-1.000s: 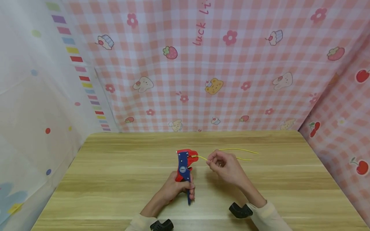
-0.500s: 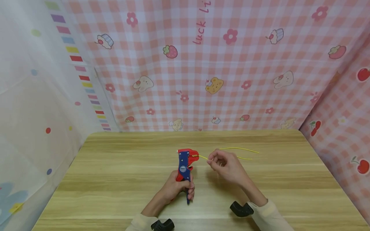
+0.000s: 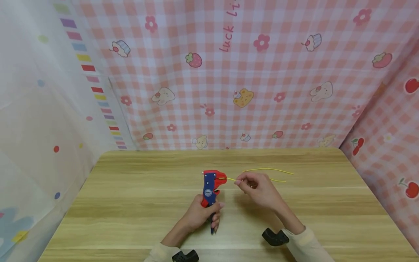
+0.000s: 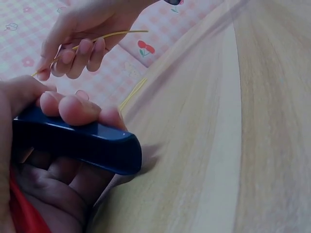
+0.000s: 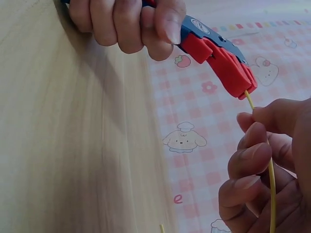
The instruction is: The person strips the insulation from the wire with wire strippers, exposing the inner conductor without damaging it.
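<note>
In the head view my left hand (image 3: pixel 200 215) grips the handles of a red and blue wire stripper (image 3: pixel 208 183), held upright above the table. Blue handle (image 4: pixel 82 141) and curled fingers fill the near part of the left wrist view. My right hand (image 3: pixel 258 190) pinches a yellow wire (image 5: pixel 271 189) between thumb and index finger, just right of the tool's nose. The wire's front end enters the red nose (image 5: pixel 241 83) of the stripper; its tip is hidden there. The rest of the wire runs back through the right palm, past loosely bent fingers.
Another yellow wire (image 3: pixel 268 168) lies on the wooden table (image 3: pixel 131 203) behind the right hand. A second yellow strand (image 3: pixel 278 181) shows beside that hand; whether it belongs to the held wire I cannot tell. A pink checked cloth (image 3: pixel 209 80) hangs behind the table.
The stripper and right hand have shifted slightly right. The gap between the tool's nose and the right fingertips is a little shorter. The blue handle's lower end has moved slightly left, and the left thumb reaches further out.
</note>
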`<act>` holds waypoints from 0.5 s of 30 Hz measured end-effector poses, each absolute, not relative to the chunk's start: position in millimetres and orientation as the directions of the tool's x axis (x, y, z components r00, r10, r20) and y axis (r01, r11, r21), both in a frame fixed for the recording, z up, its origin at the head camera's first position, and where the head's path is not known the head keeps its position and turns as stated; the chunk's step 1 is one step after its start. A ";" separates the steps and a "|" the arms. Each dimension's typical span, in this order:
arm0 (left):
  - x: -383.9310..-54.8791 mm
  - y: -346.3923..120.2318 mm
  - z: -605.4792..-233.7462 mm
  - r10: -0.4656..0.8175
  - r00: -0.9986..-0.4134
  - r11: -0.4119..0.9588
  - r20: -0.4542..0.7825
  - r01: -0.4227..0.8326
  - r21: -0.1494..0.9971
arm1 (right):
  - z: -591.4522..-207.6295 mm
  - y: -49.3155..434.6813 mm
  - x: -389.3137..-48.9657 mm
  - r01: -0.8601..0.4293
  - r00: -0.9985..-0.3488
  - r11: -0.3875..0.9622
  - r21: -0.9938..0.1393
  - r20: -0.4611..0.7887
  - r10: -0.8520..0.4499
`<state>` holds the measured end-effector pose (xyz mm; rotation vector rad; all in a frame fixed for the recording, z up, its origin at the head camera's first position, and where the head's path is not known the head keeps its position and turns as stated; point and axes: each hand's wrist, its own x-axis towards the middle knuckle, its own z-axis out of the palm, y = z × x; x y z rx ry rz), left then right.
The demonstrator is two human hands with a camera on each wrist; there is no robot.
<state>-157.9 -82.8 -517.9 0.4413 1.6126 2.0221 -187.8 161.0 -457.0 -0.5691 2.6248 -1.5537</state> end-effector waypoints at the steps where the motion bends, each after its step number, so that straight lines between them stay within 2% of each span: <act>1: -157.5 -82.5 -517.9 0.567 -0.821 -0.162 -0.063 -0.186 0.969 | -456.6 161.1 -188.2 -0.296 -0.930 0.437 -0.849 0.153 -0.333; 8: -155.0 -79.6 -520.4 0.497 -0.865 -0.141 -0.074 -0.165 0.976 | -451.0 159.2 -191.1 -0.336 -0.917 0.469 -0.817 0.171 -0.361; 15: -155.6 -77.7 -518.0 0.460 -0.882 -0.148 -0.103 -0.191 0.970 | -447.7 157.0 -192.4 -0.355 -0.915 0.495 -0.793 0.186 -0.358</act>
